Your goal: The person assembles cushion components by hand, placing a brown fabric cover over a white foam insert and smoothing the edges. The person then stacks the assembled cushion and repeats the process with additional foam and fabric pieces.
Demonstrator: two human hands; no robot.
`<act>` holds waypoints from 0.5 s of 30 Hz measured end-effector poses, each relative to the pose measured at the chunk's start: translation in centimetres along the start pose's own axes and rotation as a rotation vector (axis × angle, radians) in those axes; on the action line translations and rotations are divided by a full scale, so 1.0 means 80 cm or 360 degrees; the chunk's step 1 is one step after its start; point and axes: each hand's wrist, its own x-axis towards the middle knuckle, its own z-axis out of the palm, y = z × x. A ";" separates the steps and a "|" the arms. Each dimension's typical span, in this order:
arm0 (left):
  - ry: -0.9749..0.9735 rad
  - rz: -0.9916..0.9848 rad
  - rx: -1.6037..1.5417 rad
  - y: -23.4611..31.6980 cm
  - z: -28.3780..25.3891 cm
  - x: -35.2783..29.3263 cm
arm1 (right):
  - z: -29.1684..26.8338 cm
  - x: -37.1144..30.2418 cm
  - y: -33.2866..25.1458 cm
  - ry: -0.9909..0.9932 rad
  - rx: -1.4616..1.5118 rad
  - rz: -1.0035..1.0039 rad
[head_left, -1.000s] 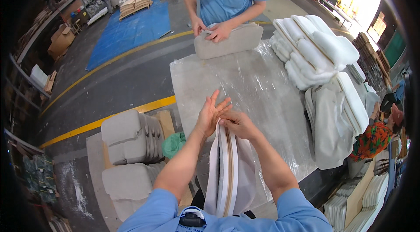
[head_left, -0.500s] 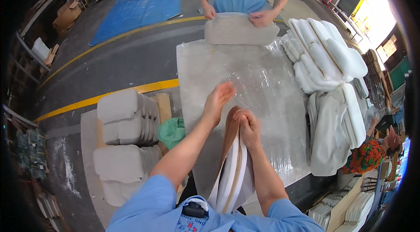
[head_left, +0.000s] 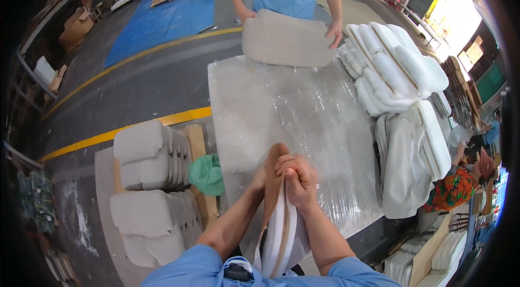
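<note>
A seat-like cushion (head_left: 280, 227) stands on edge against me, with white padding either side of a thin tan board. Around it is a fabric cover (head_left: 273, 192), grey outside with a brown inner side. My right hand (head_left: 299, 176) is closed on the cover's upper end, fingers curled over its edge. My left hand (head_left: 260, 177) lies against the left side of the cover, its fingers hidden behind the cloth. Across the table (head_left: 244, 108), wrapped in clear film, a co-worker in a blue shirt holds a grey covered cushion (head_left: 290, 40) upright at the far edge.
White padded cushions (head_left: 392, 62) are piled at the table's right, above grey covers (head_left: 401, 162). To the left are stacks of grey cushions (head_left: 141, 143) beside a green plastic bag (head_left: 207, 174). Farther off lies a blue sheet (head_left: 162, 24) on the floor. Another person sits at right.
My left hand has come down from above the table onto the cover's left side. My right hand keeps its grip, slightly lower. The co-worker's hands have moved to the far cushion's sides.
</note>
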 end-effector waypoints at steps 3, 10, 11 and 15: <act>0.0072 -0.0159 0.0134 0.016 -0.026 0.030 | 0.009 0.004 0.006 -0.0059 0.0028 -0.0039; 0.0182 -0.0526 -0.0994 0.028 -0.051 0.078 | 0.024 0.017 0.022 -0.0108 0.0074 -0.0008; 0.0151 -0.0452 -0.0940 0.031 -0.055 0.081 | 0.026 0.019 0.026 -0.0105 0.0094 0.0009; 0.0025 -0.0295 -0.0680 0.061 -0.061 0.079 | 0.029 0.019 0.043 -0.0156 0.0150 0.0100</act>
